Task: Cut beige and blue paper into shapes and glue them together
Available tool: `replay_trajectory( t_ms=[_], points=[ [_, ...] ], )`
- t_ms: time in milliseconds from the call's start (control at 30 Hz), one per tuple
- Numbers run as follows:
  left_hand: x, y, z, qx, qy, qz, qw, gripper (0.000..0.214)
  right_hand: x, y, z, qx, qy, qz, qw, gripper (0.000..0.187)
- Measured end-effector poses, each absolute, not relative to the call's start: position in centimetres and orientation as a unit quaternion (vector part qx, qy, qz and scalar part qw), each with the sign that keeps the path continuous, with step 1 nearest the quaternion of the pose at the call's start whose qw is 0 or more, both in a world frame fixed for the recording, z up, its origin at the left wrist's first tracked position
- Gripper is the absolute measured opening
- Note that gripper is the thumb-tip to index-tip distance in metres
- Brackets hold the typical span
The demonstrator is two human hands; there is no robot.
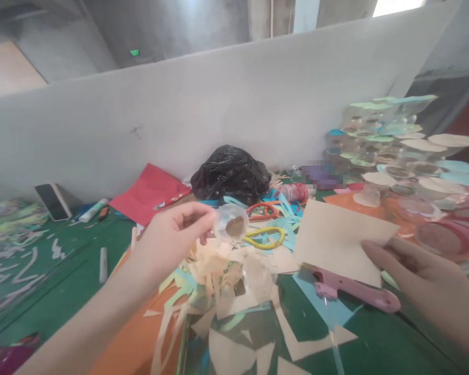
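While the left hand (172, 239) pinches a light, fragile-looking clear plastic disc (231, 224) by its rim, the right hand (418, 276) grips a thin, floppy cream card (336, 242) at one edge.

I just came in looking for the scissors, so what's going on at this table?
A person is working over a green table strewn with paper scraps. Their left hand holds up a clear round plastic piece with a brown circle inside, while their right hand grips a sheet of cream card. Yellow-handled scissors lie among the scraps, a pink-handled tool lies by the card, and clear discs are piled at the far right.
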State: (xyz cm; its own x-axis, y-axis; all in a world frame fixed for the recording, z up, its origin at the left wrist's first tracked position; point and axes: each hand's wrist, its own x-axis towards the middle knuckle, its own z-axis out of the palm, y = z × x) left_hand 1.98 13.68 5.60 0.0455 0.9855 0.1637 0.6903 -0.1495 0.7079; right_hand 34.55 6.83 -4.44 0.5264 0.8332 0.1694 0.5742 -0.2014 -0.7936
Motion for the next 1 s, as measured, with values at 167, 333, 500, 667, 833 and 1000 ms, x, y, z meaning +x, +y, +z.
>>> replay_trajectory(
  t_ms=[167,333,500,667,833,1000],
  points=[
    [3.2,11.9,3.9,0.758,0.508,0.357,0.200,0.014,34.5,6.7,-4.2,-0.759,-0.442,0.239,0.415,0.043],
    [3.9,10.4,2.6,0.806,0.474,0.345,0.084,0.012,34.4,6.6,-3.9,-0.755,-0.438,0.241,0.425,0.043],
    [4.2,9.5,1.3,0.850,0.405,0.337,-0.004,0.013,34.4,6.6,-4.0,-0.744,-0.455,0.232,0.430,0.042],
    [3.3,9.1,0.3,0.901,0.287,0.312,-0.098,0.024,34.3,6.6,-3.8,-0.744,-0.449,0.244,0.430,0.042],
    [2.3,9.0,0.4,0.921,0.195,0.271,-0.199,0.028,34.1,6.5,-3.7,-0.755,-0.437,0.248,0.421,0.044],
    [1.8,9.9,0.4,0.880,0.251,0.343,-0.211,0.030,33.9,6.4,-3.7,-0.758,-0.420,0.267,0.421,0.045]
  ],
)
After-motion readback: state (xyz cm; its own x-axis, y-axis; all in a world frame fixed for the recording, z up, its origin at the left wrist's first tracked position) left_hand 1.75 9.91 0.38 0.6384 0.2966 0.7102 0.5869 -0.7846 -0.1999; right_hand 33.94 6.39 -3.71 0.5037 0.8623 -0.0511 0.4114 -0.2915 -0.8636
